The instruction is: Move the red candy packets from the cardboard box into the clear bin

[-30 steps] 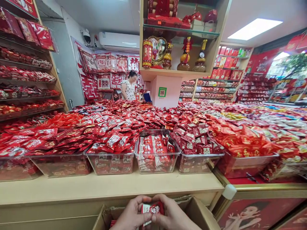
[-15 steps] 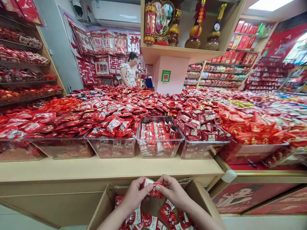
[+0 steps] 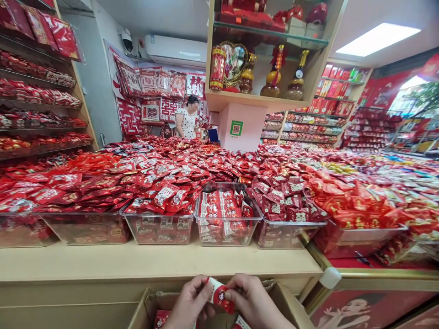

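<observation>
At the far left of centre, a person (image 3: 185, 123) in a white, dark-spotted top stands beneath a white air conditioner (image 3: 176, 48). A security camera (image 3: 127, 42) is left of it. In the middle, a pale pillar (image 3: 253, 130) bears a green-edged QR code (image 3: 236, 128) under a wooden cabinet (image 3: 264, 101) holding bottles (image 3: 295, 82). Far right, a ceiling light (image 3: 378, 39) glows.

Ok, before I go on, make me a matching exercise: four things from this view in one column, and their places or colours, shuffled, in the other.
Things
1. Packet
2. Cardboard box
3. QR code sign
4. Air conditioner

Places or colours
a. White, high up at the back
b. Open, beneath the hands
c. Held between left hand and right hand
d. Green-edged, on the pale pink pillar

Right pairs: 1-c, 2-b, 3-d, 4-a
</observation>
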Demonstrator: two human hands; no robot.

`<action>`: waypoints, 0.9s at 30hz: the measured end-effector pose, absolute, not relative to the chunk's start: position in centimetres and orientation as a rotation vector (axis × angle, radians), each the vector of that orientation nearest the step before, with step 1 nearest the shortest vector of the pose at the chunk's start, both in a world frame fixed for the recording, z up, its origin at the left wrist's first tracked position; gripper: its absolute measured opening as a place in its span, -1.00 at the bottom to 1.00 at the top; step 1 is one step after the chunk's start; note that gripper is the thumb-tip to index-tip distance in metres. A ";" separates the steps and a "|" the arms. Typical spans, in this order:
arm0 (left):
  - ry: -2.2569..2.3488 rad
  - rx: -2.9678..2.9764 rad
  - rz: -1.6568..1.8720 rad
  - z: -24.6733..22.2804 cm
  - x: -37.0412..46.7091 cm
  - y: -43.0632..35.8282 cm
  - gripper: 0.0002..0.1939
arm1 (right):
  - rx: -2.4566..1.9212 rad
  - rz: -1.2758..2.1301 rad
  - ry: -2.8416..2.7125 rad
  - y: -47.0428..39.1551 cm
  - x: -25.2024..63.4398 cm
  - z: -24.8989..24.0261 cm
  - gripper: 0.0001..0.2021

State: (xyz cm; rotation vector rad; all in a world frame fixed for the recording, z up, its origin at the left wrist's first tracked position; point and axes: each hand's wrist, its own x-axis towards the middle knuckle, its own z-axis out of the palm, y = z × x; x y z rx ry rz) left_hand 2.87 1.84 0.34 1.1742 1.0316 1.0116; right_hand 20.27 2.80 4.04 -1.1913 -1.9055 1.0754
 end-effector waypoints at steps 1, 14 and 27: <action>1.003 1.162 1.009 0.3 2.8 1.8 -0.59 | -1.199 0.956 -1.959 2.8 20.7 5.7 -0.84; 1.237 1.708 0.745 -0.8 2.7 1.2 -0.85 | -1.854 -0.282 -2.257 14.9 19.9 20.2 -0.77; 1.346 1.916 0.528 -1.5 2.3 1.3 -0.81 | -2.014 -0.241 -2.329 17.1 18.0 18.9 -0.73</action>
